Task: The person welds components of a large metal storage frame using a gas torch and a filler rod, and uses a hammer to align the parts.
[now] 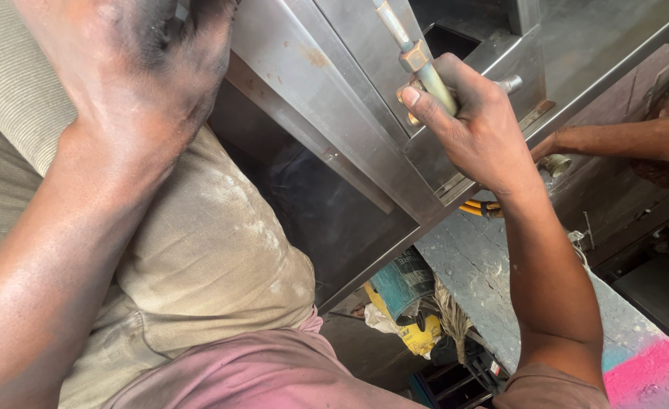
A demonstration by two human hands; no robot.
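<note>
the right hand has its fingers curled tight around a brass-coloured metal rod, which runs up and away from them across a stainless steel cabinet. the left hand, sooty and blurred, presses against the cabinet's upper edge; whether its fingers grip anything cannot be told. below the right wrist lies a yellow hose. further right, another person's arm reaches in.

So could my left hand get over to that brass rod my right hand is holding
Probably yes. The left hand is raised near the steel frame, and only bare metal lies between it and the brass rod. The right hand already wraps the rod, leaving its upper part free to grasp.
</note>
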